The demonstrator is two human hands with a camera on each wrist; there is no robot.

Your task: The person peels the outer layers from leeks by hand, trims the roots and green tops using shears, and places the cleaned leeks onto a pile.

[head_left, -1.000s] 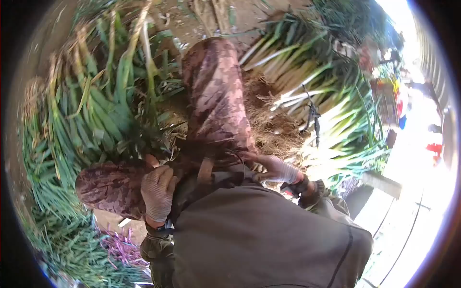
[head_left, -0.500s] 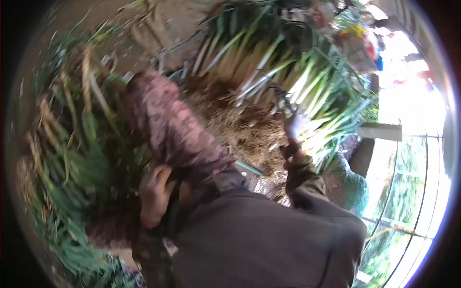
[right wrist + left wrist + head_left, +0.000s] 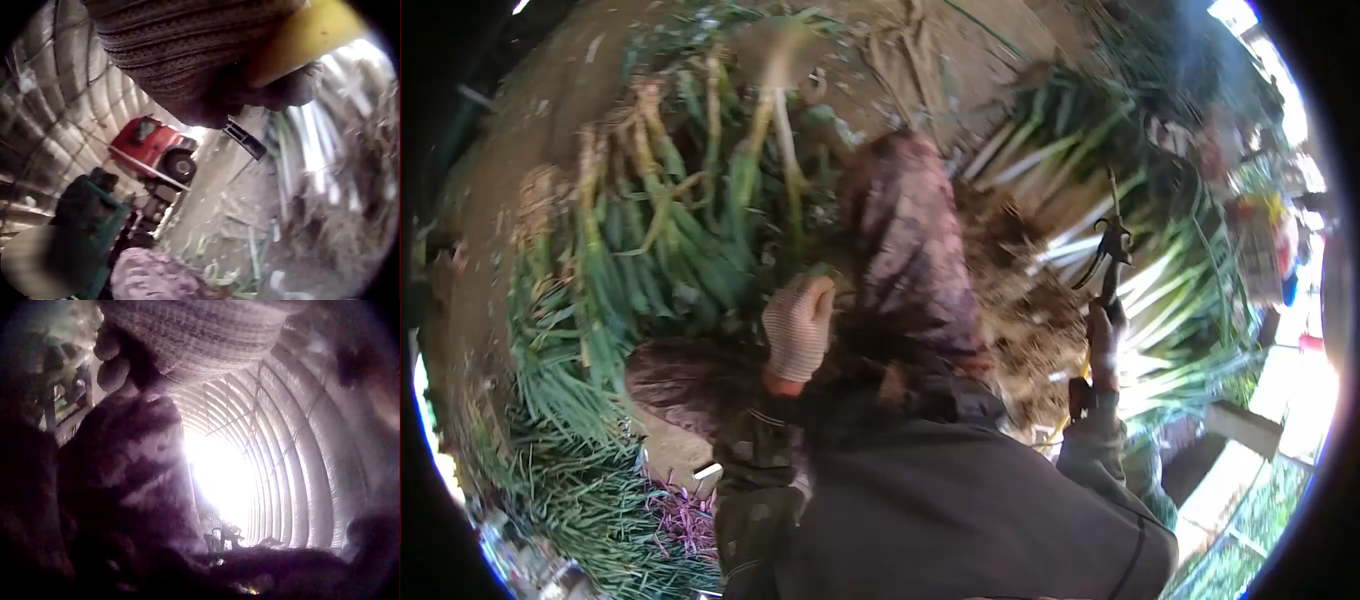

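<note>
My gloved right hand (image 3: 1105, 340) grips a black air blow gun (image 3: 1114, 245) with a thin nozzle pointing away. A yellow hose (image 3: 312, 40) runs from beside the fingers in the right wrist view. Under and beyond the gun lie long green onions (image 3: 1140, 300) with white stalks and brown roots (image 3: 1030, 320). My gloved left hand (image 3: 797, 328) hovers over the lap, between the legs, with its fingers loosely curled and nothing visible in them. Just beyond it is a heap of leafy green onions (image 3: 670, 230) with yellowed tips. Only the glove's ribbed cuff (image 3: 206, 337) shows plainly in the left wrist view.
The camouflage-clad leg (image 3: 910, 220) divides the two heaps. More cut greens (image 3: 580, 500) and purple strips (image 3: 685, 515) lie at the lower left. A red vehicle (image 3: 153, 147) stands on the floor inside a ribbed tunnel (image 3: 294, 469).
My right hand has gone from the lap to the onion pile at the right and taken hold of the air blow gun there. The left hand has lifted off the lap; the head view has shifted.
</note>
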